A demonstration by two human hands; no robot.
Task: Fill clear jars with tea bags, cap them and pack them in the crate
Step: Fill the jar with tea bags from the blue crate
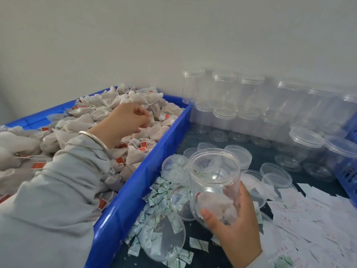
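My right hand (234, 222) grips an open clear jar (214, 176) from below, tilted toward me, with a few tea bags at its bottom. My left hand (131, 117) reaches into the blue bin (154, 159) heaped with white tea bags (81, 120) with red tags; its fingers are curled down into the pile and seem to pinch tea bags, blurred. Loose clear lids (238, 154) lie on the dark table beside the jar.
Capped empty jars (224, 89) are stacked lying along the wall at the back right. Small green-and-white sachets (160, 192) are scattered by the bin wall. White paper slips (313, 213) cover the right. A blue crate (347, 167) shows at the right edge.
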